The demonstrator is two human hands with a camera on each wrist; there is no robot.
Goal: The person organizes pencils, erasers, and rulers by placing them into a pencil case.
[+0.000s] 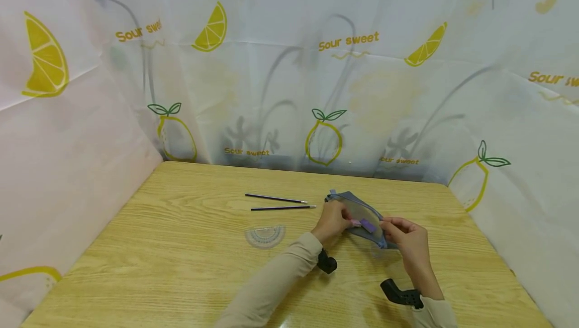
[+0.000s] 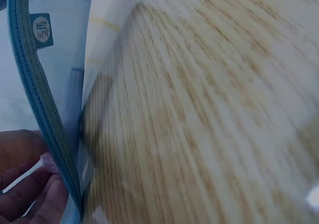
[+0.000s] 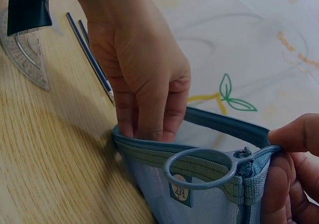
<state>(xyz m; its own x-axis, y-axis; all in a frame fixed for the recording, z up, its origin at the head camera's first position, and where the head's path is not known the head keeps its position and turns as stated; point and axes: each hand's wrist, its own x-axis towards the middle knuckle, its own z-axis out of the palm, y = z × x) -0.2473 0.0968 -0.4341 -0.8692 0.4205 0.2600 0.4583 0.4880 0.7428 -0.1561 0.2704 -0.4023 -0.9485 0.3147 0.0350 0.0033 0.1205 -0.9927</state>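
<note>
A grey-blue mesh zip pouch (image 1: 359,205) lies on the table with its mouth open. My left hand (image 1: 332,221) reaches into that mouth, its fingers partly hidden behind the zip edge in the right wrist view. Between the fingertips it pinches a small pinkish block (image 2: 49,163), whose exact kind I cannot tell. A purple block (image 1: 368,225) shows beside it at the pouch. At the pouch's near right end, my right hand (image 1: 409,240) grips the corner by the zip, thumb on top. A ring-shaped zip pull (image 3: 199,169) hangs at that corner.
Two dark pencils (image 1: 277,198) lie left of the pouch towards the back. In front of them is a clear protractor (image 1: 265,237). The wooden table (image 1: 181,247) meets a printed curtain (image 1: 271,77) at its back and sides.
</note>
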